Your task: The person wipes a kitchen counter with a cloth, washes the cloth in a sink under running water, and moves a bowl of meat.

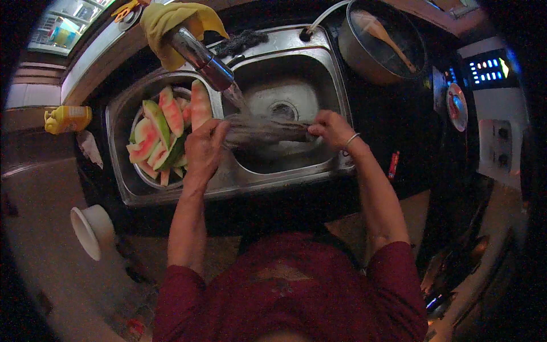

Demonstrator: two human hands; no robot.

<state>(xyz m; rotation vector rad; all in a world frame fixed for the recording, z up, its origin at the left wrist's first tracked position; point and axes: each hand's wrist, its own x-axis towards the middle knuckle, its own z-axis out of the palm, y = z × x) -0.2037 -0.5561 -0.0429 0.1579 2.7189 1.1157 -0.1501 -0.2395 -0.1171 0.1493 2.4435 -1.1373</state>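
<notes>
A dark, motion-blurred bundle of long thin pieces (267,131), whose kind I cannot tell, is stretched over the right basin (295,92) of a steel double sink. My left hand (204,143) holds its left end, and my right hand (331,128), with a bracelet at the wrist, pinches its right end. Water (235,97) runs from the chrome faucet (201,57) onto the bundle's left part. A yellow cloth (164,30) is draped over the faucet. In the left basin, beside my left hand, a round bowl (137,164) holds several watermelon rinds (171,113).
A large pot (363,64) with a wooden spatula (386,38) stands right of the sink. A yellow bottle (70,119) lies at the left. A white tub (96,228) is at the lower left. A small red packet (394,165) lies on the dark counter.
</notes>
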